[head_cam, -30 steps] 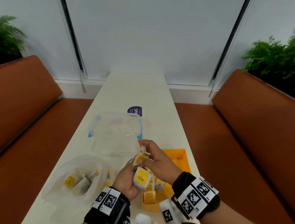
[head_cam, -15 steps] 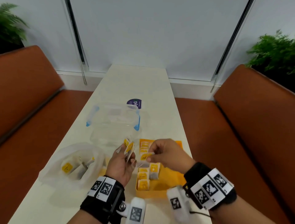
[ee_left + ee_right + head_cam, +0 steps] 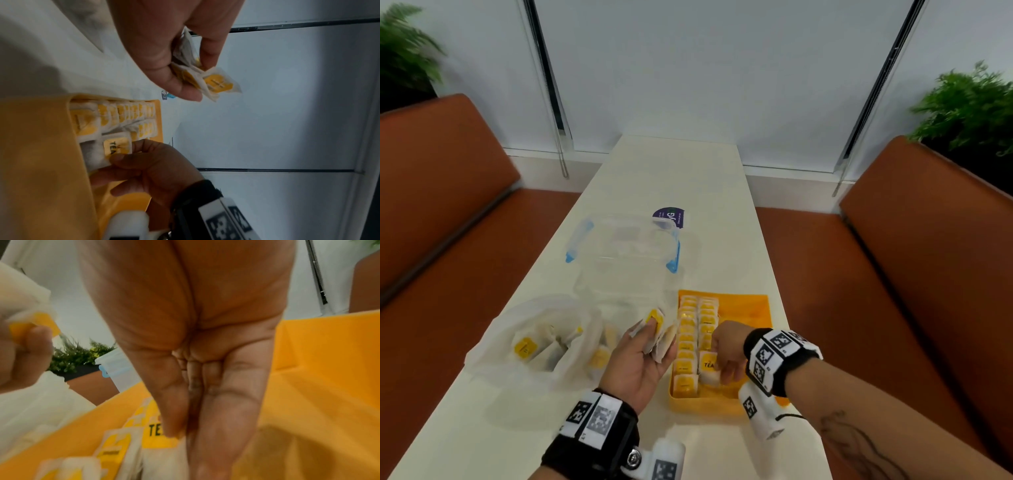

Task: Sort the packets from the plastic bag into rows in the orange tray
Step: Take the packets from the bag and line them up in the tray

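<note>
The orange tray [image 3: 743,305] lies on the white table, right of centre, with two rows of white and yellow tea packets [image 3: 686,339] along its left side. My right hand [image 3: 726,356] is down in the tray and pinches a single packet marked TEA [image 3: 708,368] at the near end of the second row; the same packet [image 3: 115,148] shows in the left wrist view. My left hand [image 3: 643,356] hovers left of the tray and grips a small bunch of packets [image 3: 659,330]. The clear plastic bag [image 3: 530,339] with more packets lies further left.
A clear lidded box [image 3: 626,253] with blue clips stands behind the tray and bag. A purple sticker [image 3: 669,216] is on the table beyond it. Orange benches [image 3: 928,274] flank the narrow table. The tray's right half [image 3: 750,308] holds no packets.
My right hand took one packet from the bunch in my left hand and brought it down into the tray's second row. The head view tilted down and nearer.
</note>
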A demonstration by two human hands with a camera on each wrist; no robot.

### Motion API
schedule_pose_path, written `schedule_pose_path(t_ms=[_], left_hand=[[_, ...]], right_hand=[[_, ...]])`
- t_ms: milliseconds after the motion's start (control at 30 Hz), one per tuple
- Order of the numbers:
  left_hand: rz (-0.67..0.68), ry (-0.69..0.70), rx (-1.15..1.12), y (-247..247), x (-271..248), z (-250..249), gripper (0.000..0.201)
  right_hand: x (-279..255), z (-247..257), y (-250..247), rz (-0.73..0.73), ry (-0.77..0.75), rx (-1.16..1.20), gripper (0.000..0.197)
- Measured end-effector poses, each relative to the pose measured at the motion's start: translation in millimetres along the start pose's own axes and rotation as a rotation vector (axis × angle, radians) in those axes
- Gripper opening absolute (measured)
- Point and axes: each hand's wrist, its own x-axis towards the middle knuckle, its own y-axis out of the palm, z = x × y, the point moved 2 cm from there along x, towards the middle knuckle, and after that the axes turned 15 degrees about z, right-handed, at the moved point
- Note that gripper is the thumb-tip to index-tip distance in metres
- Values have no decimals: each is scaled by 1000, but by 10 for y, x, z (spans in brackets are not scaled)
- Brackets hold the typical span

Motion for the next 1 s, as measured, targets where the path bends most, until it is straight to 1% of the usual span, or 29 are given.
schedule_pose_path(t_ms=[33,100,167,233,333,433,467,500,533,567,633,667,700,733,800,900,933,1000], left_hand=[[5,-8,3,-10,-13,10,15],[18,-17,6,-17,-42,23,15],[22,-14,20,-27,-58,37,16],[21,-6,44,-31,-63,52,17],[21,-6,82,-24,-53,66,16],[31,-19,89,-10,-35,72,15],[34,-25,80,-13,-20,77,15],[33,-28,69,-17,-6,82,15],[29,-28,55,-24,12,87,15],[24,-27,44,-30,29,86,16],[21,-23,42,-23,56,87,15],[29,-19,49,-17,71,93,16],[37,-14,57,-2,80,101,16],[49,-7,68,10,90,116,17],[84,1,94,31,104,155,18],[161,-16,145,99,108,190,12],[177,-17,163,123,109,196,14],[174,-13,183,142,118,205,26]], right_hand=[[20,26,-35,-37,16,-52,21],[37,72,-78,-88,74,-197,21],[53,109,-64,-120,122,-372,36],[104,128,-69,-155,142,-487,31],[159,115,-59,-162,133,-538,26],[68,111,-68,-150,154,-539,42],[11,112,-91,-162,152,-525,43],[-61,119,-127,-188,134,-488,40],[-125,124,-178,-240,81,-418,33],[-185,133,-230,-322,-12,-298,26],[-345,159,-289,-531,-288,67,15],[-437,180,-289,-627,-433,247,14],[-534,206,-271,-689,-542,348,17],[-614,245,-243,-712,-615,368,16],[-710,339,-195,-670,-649,269,2],[-685,407,-171,-554,-560,51,19],[-670,412,-165,-532,-531,27,23],[-647,415,-138,-517,-514,53,25]])
